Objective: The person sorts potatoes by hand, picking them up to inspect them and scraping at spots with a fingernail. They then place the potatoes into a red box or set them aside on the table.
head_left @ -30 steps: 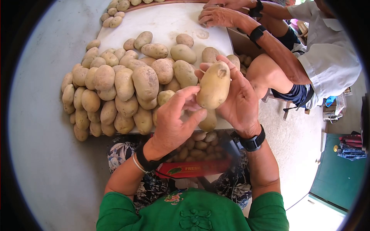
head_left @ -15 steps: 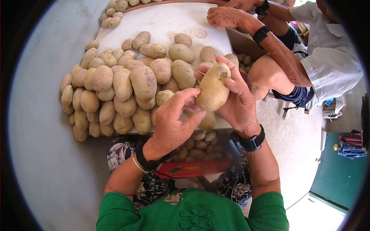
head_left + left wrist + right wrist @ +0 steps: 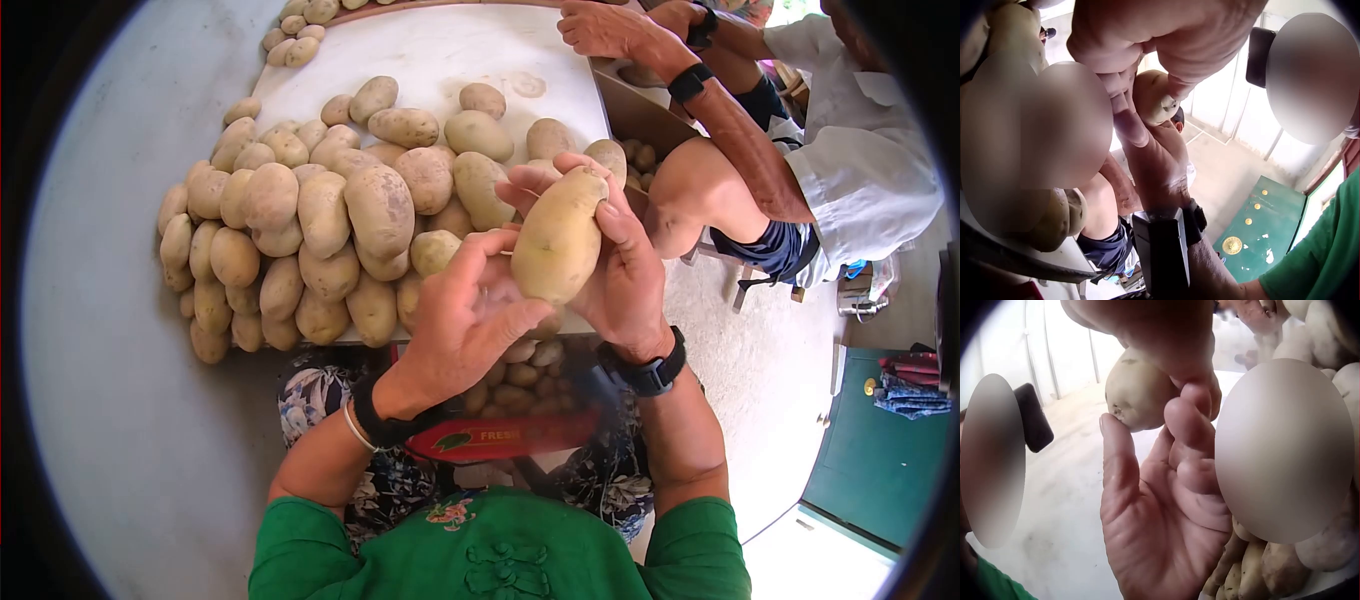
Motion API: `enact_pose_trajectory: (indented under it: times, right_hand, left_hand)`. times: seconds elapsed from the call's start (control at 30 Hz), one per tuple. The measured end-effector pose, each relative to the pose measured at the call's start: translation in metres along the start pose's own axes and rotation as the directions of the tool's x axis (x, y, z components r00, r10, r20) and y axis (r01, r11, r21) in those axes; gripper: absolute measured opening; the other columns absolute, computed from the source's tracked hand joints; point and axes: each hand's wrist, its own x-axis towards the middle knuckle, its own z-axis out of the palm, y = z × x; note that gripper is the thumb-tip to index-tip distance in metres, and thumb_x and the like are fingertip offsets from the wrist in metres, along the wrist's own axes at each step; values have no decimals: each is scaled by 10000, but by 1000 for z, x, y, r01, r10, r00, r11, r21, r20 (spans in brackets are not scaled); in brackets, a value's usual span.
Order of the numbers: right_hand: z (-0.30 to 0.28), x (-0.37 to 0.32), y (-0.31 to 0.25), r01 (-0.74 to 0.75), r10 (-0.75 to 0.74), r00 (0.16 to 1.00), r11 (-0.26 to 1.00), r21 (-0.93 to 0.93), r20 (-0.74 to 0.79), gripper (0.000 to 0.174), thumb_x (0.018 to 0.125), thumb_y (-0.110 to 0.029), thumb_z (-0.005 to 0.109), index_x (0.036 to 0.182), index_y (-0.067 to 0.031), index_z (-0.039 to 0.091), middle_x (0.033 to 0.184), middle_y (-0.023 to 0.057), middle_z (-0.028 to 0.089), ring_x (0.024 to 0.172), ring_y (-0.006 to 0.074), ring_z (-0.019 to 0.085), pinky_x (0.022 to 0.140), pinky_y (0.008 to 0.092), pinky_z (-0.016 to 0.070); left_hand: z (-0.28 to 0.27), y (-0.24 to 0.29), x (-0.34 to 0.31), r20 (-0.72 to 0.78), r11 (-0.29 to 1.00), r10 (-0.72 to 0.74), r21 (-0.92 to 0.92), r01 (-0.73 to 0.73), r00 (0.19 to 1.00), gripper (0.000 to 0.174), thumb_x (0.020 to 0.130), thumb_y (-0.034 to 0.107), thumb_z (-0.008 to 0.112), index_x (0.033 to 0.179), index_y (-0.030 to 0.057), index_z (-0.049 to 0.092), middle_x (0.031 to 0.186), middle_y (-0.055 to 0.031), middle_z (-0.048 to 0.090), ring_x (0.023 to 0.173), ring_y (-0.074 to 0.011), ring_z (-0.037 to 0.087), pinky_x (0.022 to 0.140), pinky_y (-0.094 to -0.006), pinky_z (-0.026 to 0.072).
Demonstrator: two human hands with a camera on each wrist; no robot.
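Note:
A pale yellow potato (image 3: 557, 238) is held up above the near edge of the table by both hands. My right hand (image 3: 632, 275) grips it from the right, thumb against its upper side and fingers behind. From the lower left my left hand (image 3: 455, 320) pinches it, with the thumb at its bottom end. The left wrist view shows the potato (image 3: 1155, 97) between the hands, a dark spot on its end. In the right wrist view, my left thumb touches the end of the potato (image 3: 1138, 394). A large pile of potatoes (image 3: 325, 215) lies just left of my hands.
The pile rests on a white table (image 3: 440, 50); smaller potatoes (image 3: 298, 50) lie at its far left. Below the near edge stands a red box (image 3: 500, 437) of potatoes. Across the right corner another person's hand (image 3: 620, 30) is over a carton (image 3: 650, 110) near more potatoes.
The potato has turned and tilted in my hands, its top end leaning right. My right thumb has come onto its side. The other person's hand has moved right, off the tabletop.

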Motion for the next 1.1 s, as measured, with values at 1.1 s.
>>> enact_pose_trajectory:
  times: [1.1]
  right_hand:
    - [0, -5, -8, -21, -3, 998, 911, -412, -57, 553, 916, -16, 477, 1428, -15, 268, 1255, 105, 505, 1121, 155, 514, 974, 313, 425]
  left_hand:
    - [-16, -6, 11, -192, 975, 152, -135, -179, 970, 447, 915, 72, 562, 1323, -23, 407, 1244, -127, 539, 1100, -184, 555, 940, -328, 466]
